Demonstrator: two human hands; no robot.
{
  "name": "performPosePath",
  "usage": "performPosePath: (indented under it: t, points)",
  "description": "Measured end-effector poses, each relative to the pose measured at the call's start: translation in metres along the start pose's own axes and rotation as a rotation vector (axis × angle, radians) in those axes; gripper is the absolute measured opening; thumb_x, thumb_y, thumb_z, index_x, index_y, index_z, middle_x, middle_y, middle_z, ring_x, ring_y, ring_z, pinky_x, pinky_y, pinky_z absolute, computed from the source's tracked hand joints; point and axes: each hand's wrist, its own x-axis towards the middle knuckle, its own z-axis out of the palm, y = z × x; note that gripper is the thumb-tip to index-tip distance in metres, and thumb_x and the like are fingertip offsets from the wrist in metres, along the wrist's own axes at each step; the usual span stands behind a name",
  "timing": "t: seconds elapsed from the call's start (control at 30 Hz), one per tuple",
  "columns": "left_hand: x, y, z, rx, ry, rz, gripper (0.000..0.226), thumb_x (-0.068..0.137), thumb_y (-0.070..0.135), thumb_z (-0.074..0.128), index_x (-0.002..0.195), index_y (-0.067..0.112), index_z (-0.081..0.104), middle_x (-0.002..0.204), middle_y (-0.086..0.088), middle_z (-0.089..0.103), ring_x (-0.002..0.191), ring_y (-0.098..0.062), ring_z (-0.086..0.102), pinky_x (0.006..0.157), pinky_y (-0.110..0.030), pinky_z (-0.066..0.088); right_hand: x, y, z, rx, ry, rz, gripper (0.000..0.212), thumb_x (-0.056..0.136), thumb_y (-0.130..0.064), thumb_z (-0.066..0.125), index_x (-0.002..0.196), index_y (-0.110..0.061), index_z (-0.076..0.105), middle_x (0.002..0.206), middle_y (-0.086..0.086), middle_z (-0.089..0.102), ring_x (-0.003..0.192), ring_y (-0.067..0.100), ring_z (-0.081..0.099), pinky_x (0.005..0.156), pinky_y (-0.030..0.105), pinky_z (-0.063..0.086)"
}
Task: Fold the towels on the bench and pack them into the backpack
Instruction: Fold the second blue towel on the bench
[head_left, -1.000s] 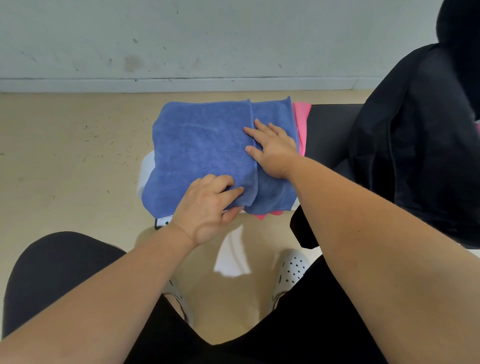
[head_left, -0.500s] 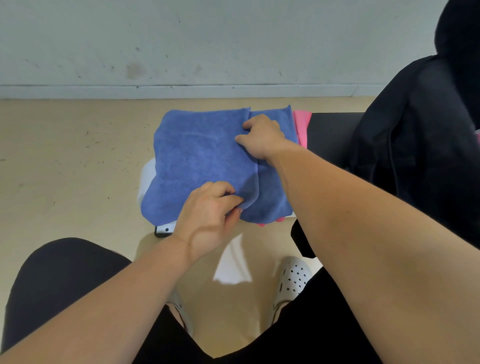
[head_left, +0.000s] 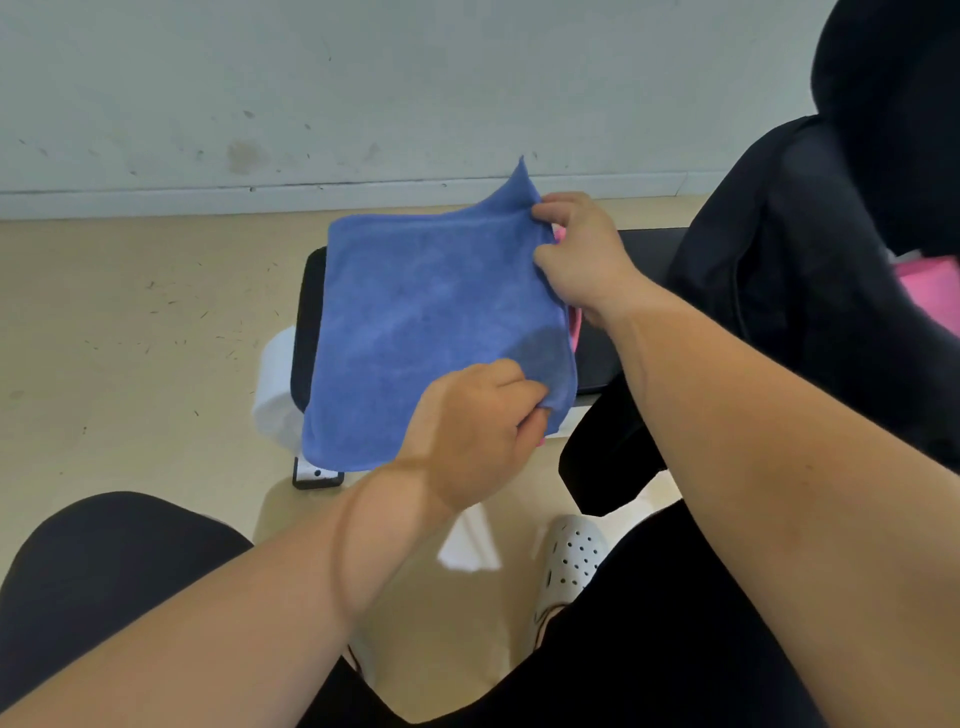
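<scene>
A blue towel (head_left: 431, 322) is held lifted over the left end of the black bench (head_left: 644, 249), its right side raised. My left hand (head_left: 478, 431) pinches the towel's near right corner. My right hand (head_left: 576, 254) pinches its far right corner, which sticks up above the fingers. A pink towel (head_left: 574, 325) shows as a thin strip under the blue one, by my right wrist. The black backpack (head_left: 810, 270) stands on the bench at the right, with something pink (head_left: 930, 286) showing in its opening.
A white bench base (head_left: 272, 395) sticks out at the left under the bench. The beige floor runs to a pale wall at the back. My dark-clothed knees and a white perforated shoe (head_left: 571, 556) fill the bottom of the view.
Both hands took hold of the blue towel's right-hand corners and lifted that side off the bench. The towel, which lay flat with a folded flap, now hangs as one raised sheet.
</scene>
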Motion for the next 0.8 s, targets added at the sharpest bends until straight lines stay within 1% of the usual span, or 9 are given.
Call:
performPosePath:
  t: [0.1, 0.17, 0.23, 0.37, 0.47, 0.53, 0.63, 0.73, 0.8]
  points:
    - [0.004, -0.001, 0.024, 0.149, -0.134, 0.037, 0.028, 0.088, 0.026, 0.056, 0.062, 0.017, 0.06, 0.064, -0.001, 0.053, 0.052, -0.024, 0.051, 0.045, -0.027, 0.03, -0.007, 0.024, -0.001, -0.076, -0.112, 0.106, 0.037, 0.079, 0.006, 0.05, 0.113, 0.005, 0.064, 0.126, 0.006, 0.055, 0.101, 0.016, 0.05, 0.087, 0.027, 0.045]
    - [0.003, -0.006, 0.04, 0.26, -0.242, 0.037, 0.024, 0.092, 0.026, 0.061, 0.07, 0.017, 0.064, 0.072, -0.001, 0.057, 0.061, -0.025, 0.058, 0.05, -0.03, 0.03, -0.011, 0.037, 0.004, -0.107, -0.187, 0.17, 0.032, 0.074, 0.005, 0.053, 0.105, 0.012, 0.059, 0.119, 0.017, 0.057, 0.095, 0.028, 0.058, 0.081, 0.036, 0.05]
    - [0.003, -0.006, 0.046, 0.332, -0.333, -0.008, 0.021, 0.098, 0.029, 0.054, 0.084, 0.02, 0.066, 0.086, 0.0, 0.06, 0.076, -0.024, 0.06, 0.058, -0.032, 0.031, -0.015, 0.043, 0.007, -0.121, -0.21, 0.167, 0.04, 0.075, 0.004, 0.054, 0.115, 0.009, 0.059, 0.131, 0.013, 0.054, 0.11, 0.03, 0.058, 0.095, 0.043, 0.052]
    - [0.008, -0.001, 0.045, 0.336, -0.376, -0.054, 0.022, 0.101, 0.029, 0.049, 0.091, 0.02, 0.066, 0.093, 0.001, 0.059, 0.082, -0.023, 0.059, 0.062, -0.033, 0.03, -0.014, 0.041, 0.009, -0.126, -0.244, 0.119, 0.065, 0.079, -0.001, 0.051, 0.143, -0.007, 0.049, 0.16, 0.001, 0.032, 0.133, 0.013, 0.041, 0.116, 0.033, 0.035]
    - [0.008, 0.003, 0.046, 0.252, -0.269, 0.03, 0.019, 0.088, 0.022, 0.062, 0.069, 0.019, 0.064, 0.071, 0.001, 0.057, 0.059, -0.024, 0.057, 0.051, -0.028, 0.026, -0.015, 0.034, 0.002, -0.107, -0.211, 0.094, 0.075, 0.084, 0.004, 0.048, 0.155, -0.009, 0.031, 0.166, -0.004, 0.017, 0.149, 0.012, 0.023, 0.12, 0.027, 0.023]
    - [0.009, 0.008, 0.048, 0.189, -0.191, 0.069, 0.027, 0.087, 0.025, 0.051, 0.061, 0.018, 0.058, 0.062, 0.002, 0.05, 0.05, -0.022, 0.049, 0.047, -0.026, 0.022, -0.016, 0.03, -0.005, -0.077, -0.176, 0.072, 0.075, 0.087, 0.007, 0.046, 0.157, -0.01, 0.026, 0.166, -0.009, 0.013, 0.149, 0.009, 0.02, 0.115, 0.017, 0.021]
    - [0.014, 0.015, 0.049, 0.129, -0.205, 0.083, 0.03, 0.092, 0.029, 0.05, 0.064, 0.018, 0.053, 0.065, 0.004, 0.044, 0.055, -0.022, 0.05, 0.048, -0.028, 0.028, -0.014, 0.034, -0.01, -0.161, -0.166, 0.054, 0.067, 0.089, 0.004, 0.046, 0.153, -0.011, 0.033, 0.164, -0.012, 0.015, 0.141, 0.009, 0.033, 0.104, 0.012, 0.026]
    - [0.017, 0.014, 0.044, 0.147, -0.318, -0.029, 0.037, 0.094, 0.05, 0.054, 0.075, 0.018, 0.057, 0.073, 0.008, 0.045, 0.066, -0.017, 0.048, 0.056, -0.031, 0.032, -0.014, 0.042, -0.004, -0.389, -0.225, 0.063, 0.039, 0.085, -0.011, 0.053, 0.124, -0.014, 0.057, 0.156, -0.005, 0.027, 0.117, 0.026, 0.055, 0.096, 0.036, 0.049]
    - [0.02, 0.004, 0.035, 0.174, -0.271, -0.09, 0.043, 0.094, 0.053, 0.046, 0.08, 0.015, 0.062, 0.076, 0.005, 0.051, 0.07, -0.021, 0.052, 0.058, -0.034, 0.036, -0.014, 0.04, 0.001, -0.523, -0.195, 0.078, 0.031, 0.087, -0.024, 0.056, 0.117, -0.016, 0.059, 0.149, 0.002, 0.034, 0.115, 0.03, 0.051, 0.092, 0.041, 0.049]
